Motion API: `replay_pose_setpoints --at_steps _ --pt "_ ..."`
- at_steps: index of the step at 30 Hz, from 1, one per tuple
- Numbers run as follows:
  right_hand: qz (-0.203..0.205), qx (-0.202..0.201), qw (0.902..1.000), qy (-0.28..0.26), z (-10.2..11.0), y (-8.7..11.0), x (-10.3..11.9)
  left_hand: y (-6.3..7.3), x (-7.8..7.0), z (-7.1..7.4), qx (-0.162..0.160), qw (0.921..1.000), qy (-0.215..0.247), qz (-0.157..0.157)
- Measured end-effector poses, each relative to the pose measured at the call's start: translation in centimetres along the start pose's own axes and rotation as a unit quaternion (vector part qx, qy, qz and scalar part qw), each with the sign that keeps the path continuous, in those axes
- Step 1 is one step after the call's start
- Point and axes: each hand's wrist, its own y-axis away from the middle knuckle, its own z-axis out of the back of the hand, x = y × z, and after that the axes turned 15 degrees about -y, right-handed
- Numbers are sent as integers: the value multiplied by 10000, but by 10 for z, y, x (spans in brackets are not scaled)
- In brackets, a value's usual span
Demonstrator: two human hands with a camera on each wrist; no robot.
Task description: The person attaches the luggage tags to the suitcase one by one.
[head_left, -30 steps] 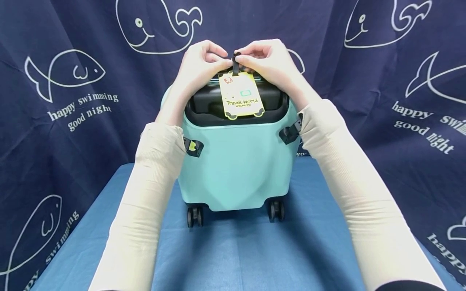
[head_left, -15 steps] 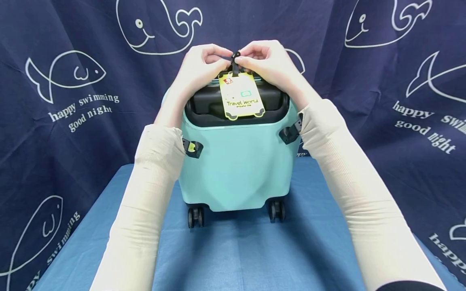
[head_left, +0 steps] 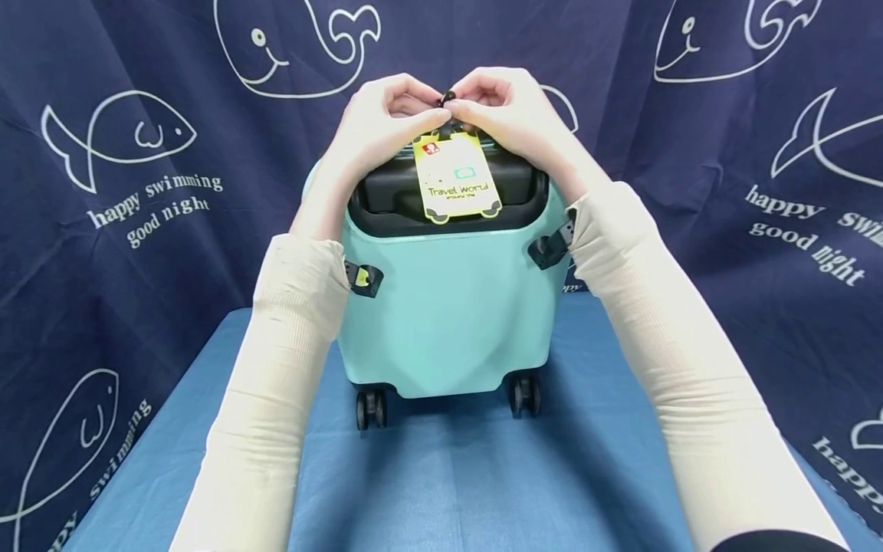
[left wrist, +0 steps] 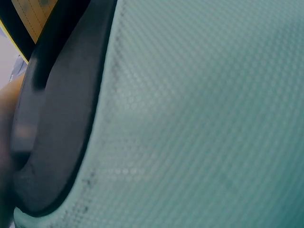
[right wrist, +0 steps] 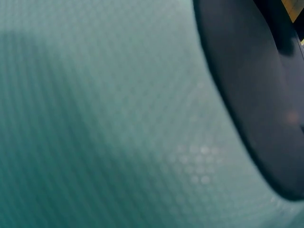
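Strap [head_left: 447,97] atop the suitcase [head_left: 448,307] is pinched by my left grip [head_left: 369,126] and right grip [head_left: 520,115]; I should steady one end so the luggage tag [head_left: 458,180] hangs flat.

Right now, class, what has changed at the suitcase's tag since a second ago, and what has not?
The left hand has moved slightly to the person's right; its thumb now covers more of the black strap, which it seems to pinch. Nothing was plainly let go. As before, the right hand pinches the strap, the luggage tag hangs below and the suitcase stays put.
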Motion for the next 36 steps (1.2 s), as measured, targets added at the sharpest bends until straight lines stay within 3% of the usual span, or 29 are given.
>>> replay_pose_setpoints --at_steps 5,29,36 --pt "6 -25 9999 -148 0 1 0 0 0 0 -18 9998 -184 -97" --pt "-172 -220 9960 -848 1 2 1 -1 -2 1 229 9983 -473 240" --pt "-309 -180 9942 -1016 1 0 3 -1 -1 2 212 9989 -407 121"
